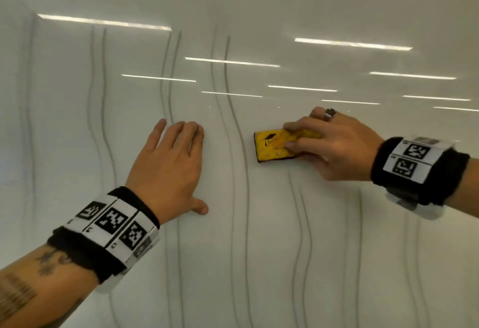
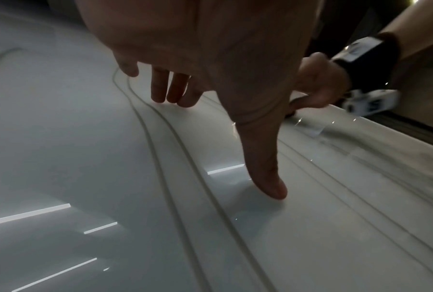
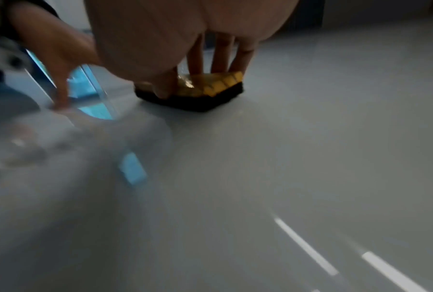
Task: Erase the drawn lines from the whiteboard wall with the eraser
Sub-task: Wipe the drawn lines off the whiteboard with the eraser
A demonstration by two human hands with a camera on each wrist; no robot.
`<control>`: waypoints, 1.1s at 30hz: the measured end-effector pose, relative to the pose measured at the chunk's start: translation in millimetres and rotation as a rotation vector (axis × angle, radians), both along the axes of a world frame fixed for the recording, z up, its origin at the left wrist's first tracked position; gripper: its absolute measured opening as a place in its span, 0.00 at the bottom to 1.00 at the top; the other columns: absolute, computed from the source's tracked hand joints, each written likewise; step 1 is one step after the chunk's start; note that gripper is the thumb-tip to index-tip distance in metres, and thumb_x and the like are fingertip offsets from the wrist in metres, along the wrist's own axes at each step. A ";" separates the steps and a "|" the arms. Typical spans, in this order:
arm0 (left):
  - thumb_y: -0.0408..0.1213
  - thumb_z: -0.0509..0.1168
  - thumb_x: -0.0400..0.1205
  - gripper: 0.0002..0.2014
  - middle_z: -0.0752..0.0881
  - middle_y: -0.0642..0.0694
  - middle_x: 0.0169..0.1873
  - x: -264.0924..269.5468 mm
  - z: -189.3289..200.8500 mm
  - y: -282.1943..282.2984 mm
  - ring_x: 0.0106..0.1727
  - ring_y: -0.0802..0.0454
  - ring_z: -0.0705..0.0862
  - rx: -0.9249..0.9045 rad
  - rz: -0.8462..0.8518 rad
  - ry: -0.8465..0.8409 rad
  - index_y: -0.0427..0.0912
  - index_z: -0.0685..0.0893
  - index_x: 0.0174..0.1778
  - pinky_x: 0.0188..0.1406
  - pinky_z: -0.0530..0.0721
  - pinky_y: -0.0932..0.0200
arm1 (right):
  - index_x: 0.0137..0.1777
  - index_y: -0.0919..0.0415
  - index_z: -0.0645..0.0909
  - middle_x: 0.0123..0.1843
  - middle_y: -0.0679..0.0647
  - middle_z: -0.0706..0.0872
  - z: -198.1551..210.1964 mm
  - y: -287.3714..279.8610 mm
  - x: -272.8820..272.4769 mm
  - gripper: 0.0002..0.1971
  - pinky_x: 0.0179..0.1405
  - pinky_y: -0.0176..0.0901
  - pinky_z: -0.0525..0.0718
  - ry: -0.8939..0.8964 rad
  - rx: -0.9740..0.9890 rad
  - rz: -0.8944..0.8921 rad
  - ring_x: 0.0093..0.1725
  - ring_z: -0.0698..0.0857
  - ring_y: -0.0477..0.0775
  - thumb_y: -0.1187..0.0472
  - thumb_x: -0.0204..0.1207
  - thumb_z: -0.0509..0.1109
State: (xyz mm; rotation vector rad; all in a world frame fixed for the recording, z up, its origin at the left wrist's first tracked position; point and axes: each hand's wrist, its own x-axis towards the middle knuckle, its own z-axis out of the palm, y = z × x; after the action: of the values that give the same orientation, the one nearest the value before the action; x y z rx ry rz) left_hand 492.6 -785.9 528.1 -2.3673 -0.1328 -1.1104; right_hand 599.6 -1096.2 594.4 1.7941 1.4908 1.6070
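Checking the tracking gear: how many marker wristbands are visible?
2: one wristband on the left wrist, lower left; another wristband on the right wrist, far right, behind the eraser. None seems hidden.

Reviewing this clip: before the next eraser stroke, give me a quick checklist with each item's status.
1. Right hand holds the eraser: ok.
2. Eraser's black pad flat against the whiteboard wall: ok.
3. Left hand braced flat on the wall, clear of the eraser: ok.
4. Drawn lines left to erase beside the eraser: ok, many remain.
5. Area above the eraser wiped clean: ok.
6. Pad pressure sufficient: cannot tell.
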 end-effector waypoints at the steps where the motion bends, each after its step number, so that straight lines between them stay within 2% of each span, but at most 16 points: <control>1: 0.82 0.71 0.53 0.75 0.67 0.35 0.80 -0.1 0.9 0.8 0.81 0.36 0.65 0.002 0.000 -0.004 0.31 0.61 0.86 0.86 0.56 0.34 | 0.59 0.58 0.90 0.67 0.64 0.87 30.1 0.9 3.0 0.12 0.49 0.59 0.85 -0.065 0.006 -0.006 0.49 0.84 0.71 0.58 0.83 0.67; 3: 0.84 0.67 0.57 0.74 0.59 0.37 0.83 -0.8 1.7 2.2 0.84 0.38 0.59 -0.005 0.014 0.012 0.33 0.53 0.88 0.87 0.50 0.35 | 0.60 0.57 0.89 0.68 0.65 0.85 97.2 5.7 4.7 0.12 0.58 0.63 0.83 -0.137 0.233 -0.017 0.54 0.84 0.74 0.57 0.80 0.70; 5: 0.84 0.65 0.60 0.74 0.54 0.39 0.85 -0.6 1.3 2.9 0.86 0.39 0.54 -0.021 0.005 0.011 0.35 0.46 0.89 0.88 0.46 0.36 | 0.60 0.54 0.88 0.67 0.63 0.84 148.0 11.7 0.3 0.13 0.64 0.62 0.80 -0.064 0.572 -0.056 0.60 0.83 0.75 0.55 0.77 0.74; 7: 0.84 0.66 0.59 0.74 0.55 0.39 0.85 0.2 1.8 3.8 0.86 0.39 0.55 -0.023 -0.007 -0.002 0.35 0.47 0.89 0.88 0.46 0.35 | 0.59 0.55 0.87 0.65 0.63 0.84 146.2 22.9 0.0 0.14 0.63 0.60 0.79 0.043 0.680 -0.093 0.59 0.83 0.74 0.52 0.76 0.73; 9: 0.83 0.67 0.59 0.74 0.57 0.39 0.85 -0.4 2.1 4.5 0.86 0.39 0.56 -0.030 -0.027 0.007 0.36 0.48 0.89 0.87 0.46 0.34 | 0.57 0.56 0.88 0.63 0.65 0.85 93.5 32.8 -4.2 0.14 0.59 0.59 0.79 0.041 0.595 -0.023 0.54 0.85 0.74 0.52 0.75 0.71; 13: 0.82 0.68 0.61 0.73 0.53 0.40 0.85 -0.7 2.8 3.5 0.86 0.39 0.53 -0.049 -0.059 0.012 0.36 0.44 0.89 0.87 0.43 0.34 | 0.54 0.59 0.92 0.65 0.63 0.88 -67.2 20.4 -13.8 0.09 0.48 0.55 0.84 0.140 0.277 0.053 0.47 0.84 0.69 0.59 0.77 0.76; 15: 0.80 0.69 0.62 0.73 0.51 0.39 0.84 -0.5 3.1 2.5 0.87 0.38 0.51 -0.045 -0.074 0.024 0.35 0.42 0.88 0.87 0.41 0.34 | 0.55 0.60 0.92 0.68 0.63 0.87 -88.0 12.6 -11.5 0.09 0.46 0.58 0.86 0.098 0.134 0.042 0.47 0.85 0.69 0.60 0.80 0.74; 16: 0.80 0.69 0.63 0.72 0.50 0.39 0.83 -0.3 2.9 1.7 0.86 0.38 0.51 -0.044 -0.080 0.023 0.35 0.42 0.88 0.87 0.40 0.34 | 0.56 0.61 0.92 0.68 0.63 0.87 -77.5 10.6 -8.2 0.10 0.46 0.59 0.86 0.051 0.079 0.041 0.47 0.85 0.69 0.60 0.82 0.72; 18: 0.79 0.69 0.64 0.72 0.50 0.38 0.83 0.1 3.2 0.9 0.87 0.37 0.50 -0.039 -0.083 0.012 0.35 0.41 0.88 0.87 0.39 0.33 | 0.57 0.61 0.92 0.66 0.66 0.88 -30.2 17.6 -4.9 0.14 0.49 0.61 0.87 -0.049 0.068 0.044 0.47 0.86 0.72 0.59 0.85 0.65; 19: 0.79 0.69 0.64 0.72 0.49 0.37 0.84 0.6 3.1 0.8 0.87 0.37 0.49 -0.039 -0.081 0.011 0.34 0.40 0.87 0.86 0.39 0.33 | 0.58 0.61 0.92 0.65 0.67 0.88 -0.6 23.3 -3.0 0.15 0.51 0.61 0.87 -0.084 0.137 0.047 0.47 0.87 0.73 0.58 0.85 0.64; 22: 0.79 0.68 0.65 0.72 0.46 0.37 0.84 1.6 2.2 2.5 0.88 0.37 0.48 -0.047 -0.087 0.004 0.34 0.38 0.87 0.86 0.37 0.32 | 0.58 0.57 0.90 0.66 0.64 0.88 90.2 49.6 -2.1 0.14 0.58 0.59 0.81 -0.061 0.523 0.008 0.54 0.86 0.75 0.55 0.76 0.71; 25: 0.80 0.68 0.64 0.73 0.45 0.37 0.84 3.2 0.6 4.2 0.88 0.37 0.47 -0.058 -0.102 0.005 0.34 0.37 0.87 0.85 0.36 0.32 | 0.57 0.53 0.89 0.67 0.56 0.86 136.3 84.4 -6.8 0.13 0.68 0.51 0.77 0.091 0.757 0.015 0.63 0.84 0.67 0.51 0.74 0.72; 27: 0.81 0.67 0.64 0.73 0.44 0.37 0.85 4.5 -0.7 6.2 0.88 0.38 0.46 -0.068 -0.112 0.006 0.35 0.36 0.88 0.85 0.36 0.32 | 0.57 0.54 0.88 0.67 0.56 0.86 121.9 106.7 -11.3 0.13 0.64 0.46 0.74 0.086 0.728 0.024 0.62 0.84 0.66 0.52 0.75 0.71; 29: 0.81 0.67 0.64 0.73 0.43 0.39 0.86 5.0 -2.0 7.7 0.89 0.39 0.44 -0.081 -0.119 0.010 0.36 0.35 0.88 0.85 0.36 0.31 | 0.57 0.56 0.89 0.67 0.60 0.87 75.0 114.5 -15.2 0.14 0.58 0.49 0.77 0.028 0.574 0.090 0.57 0.85 0.70 0.54 0.76 0.69; 31: 0.81 0.66 0.65 0.73 0.40 0.40 0.88 4.9 -3.5 10.9 0.89 0.40 0.42 -0.095 -0.131 0.009 0.37 0.32 0.87 0.85 0.35 0.31 | 0.56 0.59 0.91 0.66 0.63 0.88 17.8 104.6 -17.4 0.12 0.53 0.53 0.81 0.028 0.407 0.135 0.50 0.85 0.71 0.59 0.77 0.72; 33: 0.81 0.65 0.66 0.72 0.38 0.40 0.88 5.0 -4.0 13.0 0.89 0.41 0.39 -0.100 -0.149 0.014 0.37 0.30 0.87 0.85 0.33 0.31 | 0.56 0.61 0.91 0.66 0.64 0.87 -21.6 85.5 -17.6 0.09 0.51 0.54 0.83 0.040 0.280 0.097 0.48 0.84 0.70 0.63 0.77 0.75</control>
State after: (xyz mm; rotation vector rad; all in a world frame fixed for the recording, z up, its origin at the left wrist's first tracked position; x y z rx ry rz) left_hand 497.6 -772.9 524.2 -2.5074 -0.0071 -1.1805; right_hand 582.1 -1010.7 572.8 1.9346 1.4491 1.9202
